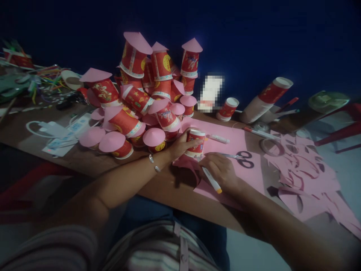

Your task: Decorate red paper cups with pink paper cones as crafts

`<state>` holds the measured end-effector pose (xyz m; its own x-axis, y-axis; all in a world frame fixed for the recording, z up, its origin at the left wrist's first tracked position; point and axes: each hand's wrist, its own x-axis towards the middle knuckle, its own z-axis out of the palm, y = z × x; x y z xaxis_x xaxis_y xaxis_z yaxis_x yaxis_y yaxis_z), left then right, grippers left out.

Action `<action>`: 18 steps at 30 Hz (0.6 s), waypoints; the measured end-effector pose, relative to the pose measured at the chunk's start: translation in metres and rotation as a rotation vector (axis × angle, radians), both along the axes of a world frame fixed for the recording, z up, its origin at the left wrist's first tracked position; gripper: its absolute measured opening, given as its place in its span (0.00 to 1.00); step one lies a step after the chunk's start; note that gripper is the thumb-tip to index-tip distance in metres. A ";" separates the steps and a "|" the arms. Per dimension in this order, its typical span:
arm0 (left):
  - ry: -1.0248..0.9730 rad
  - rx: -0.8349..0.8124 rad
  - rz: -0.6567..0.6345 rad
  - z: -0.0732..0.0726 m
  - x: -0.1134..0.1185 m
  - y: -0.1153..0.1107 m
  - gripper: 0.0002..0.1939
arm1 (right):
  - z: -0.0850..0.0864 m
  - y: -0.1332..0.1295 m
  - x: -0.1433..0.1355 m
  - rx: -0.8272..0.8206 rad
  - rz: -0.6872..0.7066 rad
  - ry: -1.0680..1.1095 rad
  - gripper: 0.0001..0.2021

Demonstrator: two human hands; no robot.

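My left hand [182, 145] is wrapped round a red paper cup [195, 143], whose white end faces up. The cup is over pink paper near the table's front edge. Just right of it, my right hand [220, 171] grips a white marker [212, 180] with an orange end pointing toward me; its other end is by the cup's base. Scissors [244, 159] with dark handles lie on the pink sheet [255, 178] beyond my right hand. A second white marker [219, 139] lies behind the cup.
Several red cups with pink cone tops [153, 137] are piled at centre-left. A power strip [66, 139] lies further left. Stacked cups [266, 98], one red cup [228, 109], a tape roll [272, 146] and pink scraps [307, 165] are on the right.
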<state>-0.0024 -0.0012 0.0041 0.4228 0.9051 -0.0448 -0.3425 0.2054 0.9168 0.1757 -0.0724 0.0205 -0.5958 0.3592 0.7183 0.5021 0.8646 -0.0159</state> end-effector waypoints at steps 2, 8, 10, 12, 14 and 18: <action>0.000 -0.009 -0.004 0.001 0.000 0.000 0.27 | -0.001 0.000 0.000 0.001 0.006 0.002 0.05; -0.003 -0.007 -0.018 -0.003 -0.001 0.001 0.26 | -0.004 0.001 -0.001 -0.032 0.006 0.060 0.04; -0.010 -0.001 -0.017 -0.004 -0.001 0.002 0.26 | -0.004 0.001 -0.002 -0.053 0.010 0.075 0.04; -0.016 0.009 -0.014 -0.005 -0.001 0.002 0.26 | -0.004 0.001 -0.002 -0.063 0.008 0.080 0.04; -0.021 0.011 -0.020 -0.006 -0.001 0.002 0.26 | -0.003 0.001 -0.003 -0.058 -0.001 0.086 0.04; -0.027 0.001 -0.024 -0.008 -0.001 0.003 0.26 | -0.001 0.001 -0.003 -0.065 -0.002 0.101 0.05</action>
